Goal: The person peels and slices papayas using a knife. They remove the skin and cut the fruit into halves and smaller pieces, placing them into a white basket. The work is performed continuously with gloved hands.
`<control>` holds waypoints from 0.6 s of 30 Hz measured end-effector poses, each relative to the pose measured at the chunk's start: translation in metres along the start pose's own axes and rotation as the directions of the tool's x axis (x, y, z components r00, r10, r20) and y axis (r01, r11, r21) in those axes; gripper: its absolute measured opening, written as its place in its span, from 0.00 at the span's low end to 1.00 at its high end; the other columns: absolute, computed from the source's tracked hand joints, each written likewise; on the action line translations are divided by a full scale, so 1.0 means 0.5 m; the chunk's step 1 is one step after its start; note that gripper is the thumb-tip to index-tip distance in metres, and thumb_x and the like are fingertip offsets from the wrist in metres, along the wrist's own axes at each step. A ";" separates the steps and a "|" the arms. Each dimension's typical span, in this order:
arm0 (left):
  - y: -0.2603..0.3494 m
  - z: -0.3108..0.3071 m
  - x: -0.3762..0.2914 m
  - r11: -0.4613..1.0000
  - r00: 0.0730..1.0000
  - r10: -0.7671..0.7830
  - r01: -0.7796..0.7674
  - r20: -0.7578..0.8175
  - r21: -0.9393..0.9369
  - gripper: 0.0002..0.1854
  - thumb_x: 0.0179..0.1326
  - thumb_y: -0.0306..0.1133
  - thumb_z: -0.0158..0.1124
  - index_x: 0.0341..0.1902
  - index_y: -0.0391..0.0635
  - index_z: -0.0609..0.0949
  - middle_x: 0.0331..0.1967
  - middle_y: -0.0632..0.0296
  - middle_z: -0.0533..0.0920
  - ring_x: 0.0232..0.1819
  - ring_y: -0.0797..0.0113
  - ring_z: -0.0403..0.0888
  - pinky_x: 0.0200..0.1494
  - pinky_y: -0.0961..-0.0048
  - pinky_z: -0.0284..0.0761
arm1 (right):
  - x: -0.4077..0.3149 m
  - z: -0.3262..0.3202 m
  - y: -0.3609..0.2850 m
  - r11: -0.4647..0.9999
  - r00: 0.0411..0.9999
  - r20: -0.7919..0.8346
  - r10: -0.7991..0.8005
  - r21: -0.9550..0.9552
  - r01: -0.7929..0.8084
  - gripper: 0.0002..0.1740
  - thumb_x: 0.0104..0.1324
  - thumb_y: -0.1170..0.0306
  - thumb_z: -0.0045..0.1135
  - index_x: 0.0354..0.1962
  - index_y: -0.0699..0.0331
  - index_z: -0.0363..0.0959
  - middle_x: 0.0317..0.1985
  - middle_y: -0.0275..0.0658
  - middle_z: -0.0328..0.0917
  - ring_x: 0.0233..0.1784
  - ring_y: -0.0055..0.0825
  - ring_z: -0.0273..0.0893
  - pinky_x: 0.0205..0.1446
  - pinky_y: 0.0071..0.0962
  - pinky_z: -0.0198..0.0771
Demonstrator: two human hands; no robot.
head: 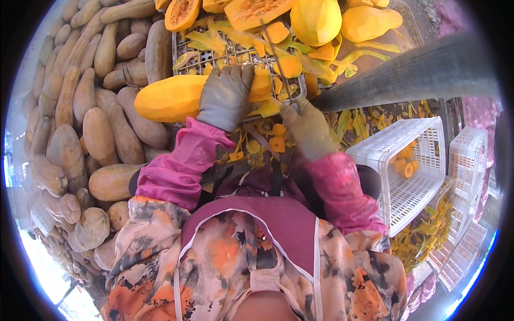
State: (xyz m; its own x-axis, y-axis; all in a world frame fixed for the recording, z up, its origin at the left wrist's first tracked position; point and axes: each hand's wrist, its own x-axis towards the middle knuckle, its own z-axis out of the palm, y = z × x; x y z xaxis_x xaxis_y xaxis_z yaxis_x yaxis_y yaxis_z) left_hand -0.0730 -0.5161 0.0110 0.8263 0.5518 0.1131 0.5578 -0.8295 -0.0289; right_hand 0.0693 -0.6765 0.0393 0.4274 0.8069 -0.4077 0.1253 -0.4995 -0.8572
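My left hand point(227, 96), in a grey glove, is closed over a peeled orange squash point(170, 98) that lies across the near edge of an upturned plastic crate point(237, 60). My gloved right hand point(309, 126) grips the handle of a long thin-bladed knife point(280, 66). Its blade points away from me over the crate, to the right of the squash's cut end. Peel strips and orange chunks point(288, 66) are strewn over the crate top. Halved squash point(257, 12) with seeds showing and a whole peeled squash point(316, 20) sit at the far side.
Unpeeled squashes point(100, 136) are heaped on the left. A thick metal pole point(405, 72) slants across the right. A tipped white plastic basket point(415, 176) holds orange pieces, with more white baskets point(468, 160) beyond it. Peel scraps point(425, 232) lie piled beside them.
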 end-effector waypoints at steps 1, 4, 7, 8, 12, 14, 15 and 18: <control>0.004 0.010 -0.009 0.999 0.997 0.016 -0.012 -0.074 0.051 0.33 0.47 0.41 0.77 0.58 0.46 0.76 0.45 0.56 0.80 0.49 0.55 0.80 0.55 0.59 0.75 | -0.023 0.007 0.002 0.987 0.992 -0.019 -0.124 -0.108 0.121 0.20 0.71 0.54 0.59 0.41 0.65 0.74 0.32 0.48 0.82 0.34 0.46 0.83 0.39 0.40 0.77; 0.008 0.024 -0.026 0.993 0.991 0.041 -0.026 -0.126 0.115 0.26 0.51 0.41 0.73 0.53 0.45 0.79 0.45 0.57 0.80 0.50 0.55 0.79 0.55 0.58 0.73 | -0.060 0.023 0.014 0.936 0.999 0.047 0.000 -0.350 0.017 0.22 0.70 0.51 0.60 0.42 0.64 0.74 0.37 0.54 0.83 0.42 0.59 0.82 0.48 0.48 0.77; 0.008 0.023 -0.026 0.998 0.986 0.044 -0.035 -0.160 0.054 0.19 0.56 0.38 0.67 0.51 0.44 0.79 0.41 0.58 0.79 0.48 0.57 0.78 0.53 0.59 0.73 | -0.071 0.034 0.023 0.933 0.998 0.042 0.046 -0.358 -0.028 0.23 0.70 0.49 0.60 0.42 0.63 0.74 0.38 0.56 0.84 0.47 0.61 0.82 0.50 0.53 0.76; 0.008 0.022 -0.024 0.998 0.991 0.035 -0.028 -0.125 0.059 0.19 0.57 0.38 0.67 0.50 0.44 0.79 0.41 0.58 0.79 0.48 0.57 0.78 0.53 0.59 0.73 | -0.070 0.034 0.023 0.933 0.999 0.035 0.042 -0.359 -0.027 0.23 0.71 0.49 0.59 0.42 0.63 0.75 0.38 0.56 0.84 0.47 0.61 0.82 0.50 0.53 0.76; 0.008 0.028 -0.021 0.992 0.988 0.043 -0.024 -0.147 0.125 0.21 0.57 0.39 0.67 0.52 0.44 0.78 0.42 0.57 0.79 0.48 0.57 0.78 0.53 0.59 0.73 | -0.045 0.027 0.002 0.942 0.999 0.051 -0.003 -0.336 0.020 0.24 0.71 0.50 0.57 0.41 0.65 0.74 0.38 0.57 0.83 0.46 0.60 0.82 0.49 0.52 0.76; 0.011 0.034 -0.025 0.992 0.992 0.024 -0.008 -0.126 0.129 0.27 0.54 0.41 0.71 0.56 0.44 0.77 0.44 0.57 0.79 0.49 0.57 0.78 0.54 0.59 0.73 | 0.001 0.018 -0.014 0.935 0.993 0.044 -0.107 -0.336 0.116 0.23 0.71 0.51 0.57 0.40 0.66 0.74 0.33 0.53 0.83 0.40 0.53 0.85 0.44 0.49 0.78; 0.014 0.034 -0.030 0.994 0.994 0.015 -0.003 -0.108 0.109 0.32 0.50 0.43 0.75 0.58 0.44 0.76 0.46 0.57 0.79 0.50 0.57 0.79 0.54 0.59 0.74 | 0.034 0.007 -0.022 0.985 0.995 0.101 -0.011 -0.171 0.028 0.22 0.72 0.50 0.56 0.37 0.64 0.73 0.29 0.47 0.79 0.33 0.46 0.81 0.36 0.44 0.75; 0.017 0.013 -0.024 0.999 0.999 -0.008 0.010 -0.050 0.043 0.39 0.45 0.48 0.79 0.60 0.45 0.74 0.48 0.57 0.80 0.51 0.57 0.80 0.55 0.59 0.75 | 0.134 -0.029 -0.030 0.959 0.921 0.334 0.198 0.130 -0.253 0.21 0.73 0.49 0.54 0.32 0.58 0.72 0.20 0.33 0.71 0.18 0.28 0.71 0.19 0.31 0.67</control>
State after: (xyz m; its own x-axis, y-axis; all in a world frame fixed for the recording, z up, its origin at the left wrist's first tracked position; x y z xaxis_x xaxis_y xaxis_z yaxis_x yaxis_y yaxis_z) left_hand -0.0775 -0.5292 0.0030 0.8171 0.5531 0.1624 0.5687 -0.8195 -0.0705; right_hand 0.1092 -0.6192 0.0295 0.1194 0.7501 -0.6505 -0.1045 -0.6420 -0.7595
